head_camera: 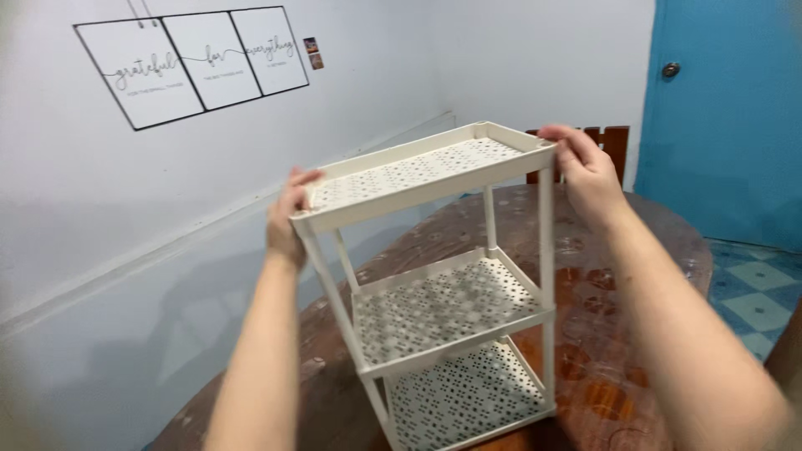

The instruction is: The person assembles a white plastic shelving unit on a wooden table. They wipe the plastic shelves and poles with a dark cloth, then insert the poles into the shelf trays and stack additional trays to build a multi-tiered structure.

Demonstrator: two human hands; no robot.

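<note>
Hands gripping white three-tier perforated rack [443,309]: left hand [286,219] and right hand [585,171] clamped on opposite top-shelf edges, above brown table [643,250], wall near left.

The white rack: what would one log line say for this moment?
white three-tier rack | left hand and right hand grip top shelf ends | above brown table

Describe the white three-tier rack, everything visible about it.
The white rack looks like plastic: three rectangular shelves with raised rims and perforated floors, joined by slim corner posts. It stands upright but appears slightly tilted, over a worn brown table; its foot is cut off by the frame. The left hand grips the top shelf's left end, the right hand its right end. The shelves hold nothing.
</note>
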